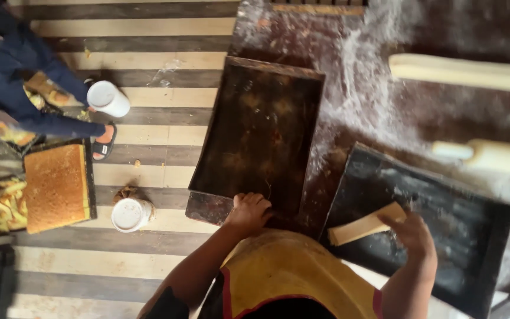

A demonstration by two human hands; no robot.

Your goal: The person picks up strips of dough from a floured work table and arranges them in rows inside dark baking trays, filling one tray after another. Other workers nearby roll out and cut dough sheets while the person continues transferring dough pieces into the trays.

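At frame centre the left hand curled shut on the brown tray's near edge, steadying it, while the right hand gripped a pale wooden scraper over the black tray.

Two dark, worn baking trays, one overhanging the floured table's left edge, the other askew at its near edge, bearing a pale wooden scraper.

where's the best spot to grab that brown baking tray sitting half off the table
Grip the brown baking tray by its near short rim, from the person's side. That edge overhangs the table, and the left hand already rests there.
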